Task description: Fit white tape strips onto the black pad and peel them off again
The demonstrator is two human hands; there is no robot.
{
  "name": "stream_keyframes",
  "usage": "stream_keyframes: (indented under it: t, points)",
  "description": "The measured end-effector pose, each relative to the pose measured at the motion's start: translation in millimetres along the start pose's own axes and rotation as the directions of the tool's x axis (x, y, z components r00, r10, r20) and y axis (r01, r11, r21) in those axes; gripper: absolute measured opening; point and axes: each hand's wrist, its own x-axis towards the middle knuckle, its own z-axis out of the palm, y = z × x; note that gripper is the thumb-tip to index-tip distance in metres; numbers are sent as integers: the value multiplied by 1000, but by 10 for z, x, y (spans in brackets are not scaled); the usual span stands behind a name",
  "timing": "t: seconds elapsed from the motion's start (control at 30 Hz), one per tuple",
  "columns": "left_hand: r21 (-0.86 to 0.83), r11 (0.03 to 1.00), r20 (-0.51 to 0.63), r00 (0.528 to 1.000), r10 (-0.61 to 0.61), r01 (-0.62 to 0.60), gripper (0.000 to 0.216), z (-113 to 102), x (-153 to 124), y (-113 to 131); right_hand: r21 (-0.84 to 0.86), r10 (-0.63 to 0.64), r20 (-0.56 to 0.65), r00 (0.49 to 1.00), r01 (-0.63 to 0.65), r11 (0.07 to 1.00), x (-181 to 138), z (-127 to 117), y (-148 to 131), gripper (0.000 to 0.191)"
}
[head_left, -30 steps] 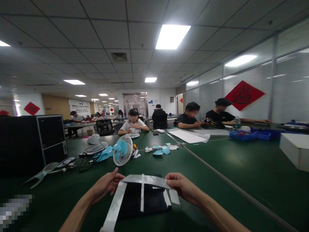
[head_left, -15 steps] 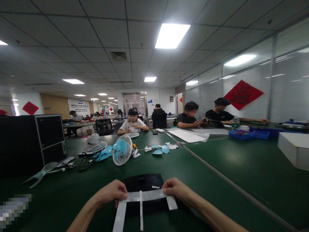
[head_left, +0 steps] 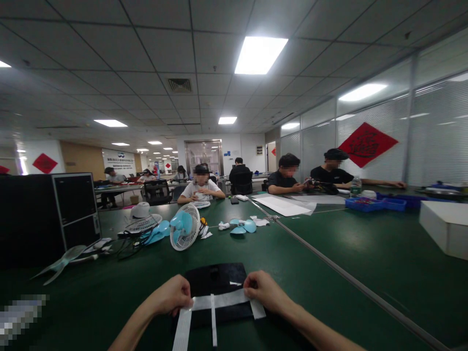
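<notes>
Before me a whitish, slightly shiny flat strip (head_left: pixel 229 299) stretches crosswise between both hands. Its left end is pinched by the fingers of my left hand (head_left: pixel 174 295), and its right end by my right hand (head_left: pixel 263 291). Finely lined white lengths hang from it: a long left band (head_left: pixel 182 329), a narrow middle strip (head_left: pixel 214 321) and a short right end (head_left: pixel 258 309). Behind and beneath lies a dark flat panel (head_left: pixel 215 275) on the green table (head_left: pixel 321 297). A small white scrap (head_left: pixel 235 283) shows on the panel. The exact kind of strip cannot be made out.
A white fan with blue blades (head_left: pixel 185 227) and loose blue fan blades (head_left: pixel 241 226) stand ahead. A black computer case (head_left: pixel 76 209) is at left. Blue trays (head_left: pixel 365 204) and a white box (head_left: pixel 444 226) are at right. Several people sit beyond.
My hands have shifted slightly, and the right hand has come a little to the left. The strip now slopes down more towards its left end. Both pinches stay closed.
</notes>
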Motion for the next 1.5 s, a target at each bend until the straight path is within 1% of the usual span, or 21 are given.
stream_keyframes:
  t: [0.13,0.3,0.4,0.47,0.53,0.6,0.67,0.73,0.8,0.9,1.0,1.1,1.17,1.23,1.33,1.5]
  points:
    - [47,999,-9,1000,-1,2,22,12,-25,62,-16,-16,-13,1000,15,1000,16,11,33,17]
    - [129,991,-35,999,-38,43,20,13,-58,105,-58,-53,-21,998,52,997,18,34,59,17]
    - [174,984,-50,999,-13,21,18,-1,-88,120,-124,-74,-41,996,68,990,-11,43,44,17]
    - [205,978,-52,998,46,-35,17,2,-100,131,-183,-85,-57,995,73,980,-29,46,31,16]
    - [254,959,-48,989,141,-125,21,26,-106,151,-225,-86,-60,994,70,972,-40,46,19,16]
    - [297,925,-14,967,253,-237,28,69,-105,183,-254,-94,-57,994,77,964,-45,42,7,16]
    - [320,885,44,939,342,-337,34,118,-103,218,-277,-104,-54,993,85,957,-52,36,-10,16]
    - [322,865,93,922,376,-386,37,155,-102,244,-297,-111,-53,992,90,951,-66,30,-39,16]
    - [318,864,107,920,376,-390,37,174,-102,255,-310,-142,-59,988,117,944,-88,37,-89,18]
    - [308,867,104,920,378,-392,32,181,-102,249,-337,-268,-27,963,243,910,-119,96,-217,23]
    - [309,863,103,916,387,-400,28,184,-101,245,-370,-398,112,910,410,833,-117,221,-390,32]
    - [318,862,100,918,384,-395,28,184,-110,263,-413,-464,230,855,518,749,-81,353,-549,36]
    - [324,862,102,920,378,-390,30,180,-125,284,-461,-466,271,842,539,705,-55,419,-616,34]
    - [325,864,103,922,372,-385,32,174,-141,306,-506,-447,295,844,535,676,-45,469,-639,31]
    - [342,858,99,923,373,-384,32,171,-156,338,-548,-449,295,844,534,644,-75,538,-599,28]
    - [343,861,79,924,373,-376,27,188,-145,369,-563,-531,291,796,592,577,-173,666,-476,24]
